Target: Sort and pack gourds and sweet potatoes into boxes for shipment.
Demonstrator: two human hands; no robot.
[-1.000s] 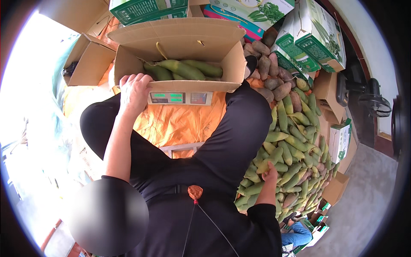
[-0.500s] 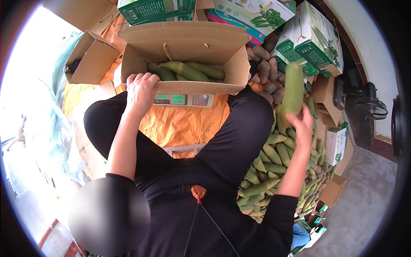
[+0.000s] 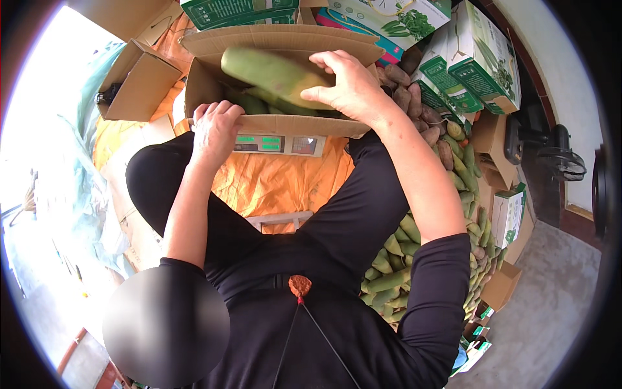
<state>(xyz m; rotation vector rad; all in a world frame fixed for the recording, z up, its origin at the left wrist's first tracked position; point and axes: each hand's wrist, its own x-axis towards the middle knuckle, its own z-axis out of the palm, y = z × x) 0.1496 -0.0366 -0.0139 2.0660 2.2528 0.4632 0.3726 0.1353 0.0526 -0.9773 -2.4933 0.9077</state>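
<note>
1. Long green vegetable (image 3: 275, 72) held over the open cardboard box (image 3: 278, 123), tilted, its right end under the right hand (image 3: 346, 84). Right hand's fingers wrapped over it, grasping it from above.
2. More green vegetables (image 3: 256, 102) lie inside the box, just below the held one.
3. Left hand (image 3: 215, 126) clamped on the box's near wall at its left end, fingers curled over the rim.
4. Box sits on a scale; display panel (image 3: 278, 144) with green lit windows shows just under the near wall, between the two hands.
5. Orange sheet (image 3: 272, 185) spread under the scale, toward the person's knees.
6. Smaller brown carton (image 3: 133, 81), open, to the left of the box.
7. White-and-green printed cartons (image 3: 483, 61) stacked upper right; another of the kind (image 3: 233, 10) behind the box at top.
8. Heap of green vegetables (image 3: 395, 259) on the floor at right, with brownish ones (image 3: 421, 107) toward its far end.
9. Black fan (image 3: 557, 155) at far right, by the wall.
</note>
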